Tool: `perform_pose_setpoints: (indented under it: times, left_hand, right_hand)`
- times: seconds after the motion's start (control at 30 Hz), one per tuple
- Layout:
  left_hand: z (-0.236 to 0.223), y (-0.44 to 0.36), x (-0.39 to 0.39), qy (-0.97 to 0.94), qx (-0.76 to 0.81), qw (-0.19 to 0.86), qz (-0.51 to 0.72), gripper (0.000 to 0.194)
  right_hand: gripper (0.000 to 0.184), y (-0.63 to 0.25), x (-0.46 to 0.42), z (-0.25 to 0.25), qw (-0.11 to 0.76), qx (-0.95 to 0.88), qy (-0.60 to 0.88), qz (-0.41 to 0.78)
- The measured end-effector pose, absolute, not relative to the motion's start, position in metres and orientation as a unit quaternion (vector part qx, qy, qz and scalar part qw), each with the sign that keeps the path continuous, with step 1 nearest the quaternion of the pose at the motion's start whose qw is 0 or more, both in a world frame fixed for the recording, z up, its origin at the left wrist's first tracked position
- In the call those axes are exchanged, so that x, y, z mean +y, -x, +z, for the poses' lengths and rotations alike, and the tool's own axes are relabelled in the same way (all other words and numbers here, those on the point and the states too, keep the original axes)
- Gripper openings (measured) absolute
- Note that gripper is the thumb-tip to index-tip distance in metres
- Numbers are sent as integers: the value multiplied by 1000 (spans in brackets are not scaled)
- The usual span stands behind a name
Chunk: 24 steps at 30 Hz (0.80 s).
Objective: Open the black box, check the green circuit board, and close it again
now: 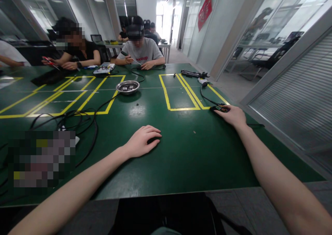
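My left hand (pixel 143 141) rests on the green tabletop (pixel 181 169) with its fingers loosely bent and a gap between thumb and fingers; nothing is in it. Farther right, my right hand (pixel 233 116) grips a small black rounded part with what looks like exposed circuitry (pixel 220 108), held low at the table near a yellow tape corner. My fingers partly cover this part, so its exact kind does not show. A black cable (pixel 209 99) leads from near it to a small dark rounded piece (pixel 204 85) farther back.
A metal bowl (pixel 128 92) holds small metal pieces. Black cables (pixel 95 138) coil at the left beside a blurred-out object (pixel 44 159). A black folded tool-like item (pixel 193 74) lies at the back right. Across the table, two people (pixel 141 52) work with hand tools.
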<state>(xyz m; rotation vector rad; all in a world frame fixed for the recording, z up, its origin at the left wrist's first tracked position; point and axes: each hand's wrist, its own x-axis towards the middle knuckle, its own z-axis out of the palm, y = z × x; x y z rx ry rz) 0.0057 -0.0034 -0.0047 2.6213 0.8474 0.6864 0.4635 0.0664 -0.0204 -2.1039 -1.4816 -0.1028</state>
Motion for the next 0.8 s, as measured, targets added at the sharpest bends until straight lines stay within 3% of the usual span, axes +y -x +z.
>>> perform_pose_setpoints:
  times: [0.17,0.4,0.5,0.8]
  left_hand:
    - [-4,-6,-4,-910,297,144,250,20]
    - [0,-6,-6,-892,313,132,299,39]
    - [5,-5,-8,-906,291,137,276,38]
    - [10,-5,-11,-919,290,147,222,32]
  right_hand:
    - [49,-396,54,-8,227,-629,743,32]
    - [56,-283,7,-5,219,-852,458,127]
    - [57,-254,-11,-4,197,-901,350,166]
    - [43,-249,-24,-6,271,-883,319,211]
